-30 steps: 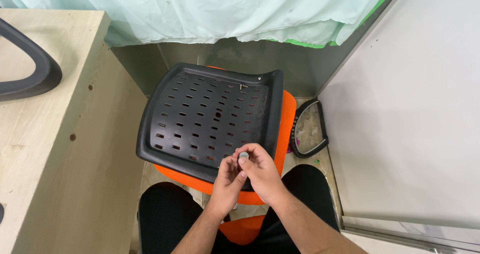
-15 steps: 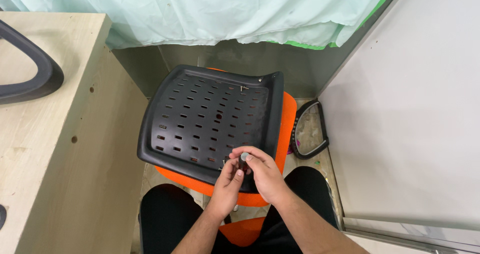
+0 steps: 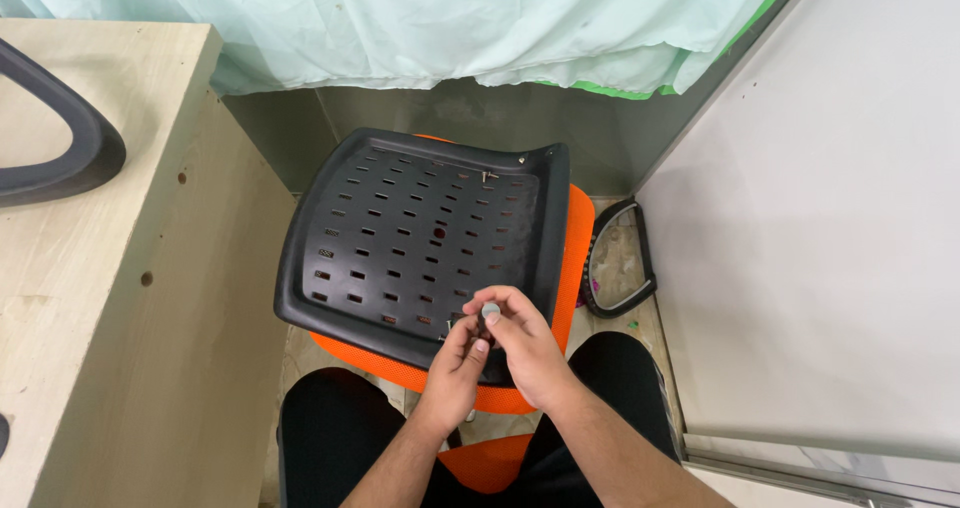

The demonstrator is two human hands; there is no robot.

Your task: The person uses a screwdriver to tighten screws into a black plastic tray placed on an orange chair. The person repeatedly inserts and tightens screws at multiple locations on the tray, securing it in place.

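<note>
I see my right hand (image 3: 528, 350) pinching a small grey disc (image 3: 490, 312) at its fingertips, directly above the black slotted panel (image 3: 420, 238)'s near edge. My left hand (image 3: 458, 366) touches it from below-left, its grip closed on a small part I can't make out.

Chair panel on my lap, hands meeting at its near edge.

The slotted panel (image 3: 420, 238) lies in front of me on top of a seat cushion (image 3: 560, 258), which sticks out along its right and near sides. My left hand (image 3: 455, 368) and right hand (image 3: 525, 348) touch each other at the panel's near edge, with a small round part (image 3: 490, 311) between the fingertips. My knees sit below them. A wooden cabinet (image 3: 110, 298) stands to my left with a curved armrest (image 3: 60, 133) on top. A second armrest (image 3: 620, 258) lies on the floor right of the cushion, beside a board (image 3: 830, 228). A cloth (image 3: 420, 18) hangs behind the panel.
</note>
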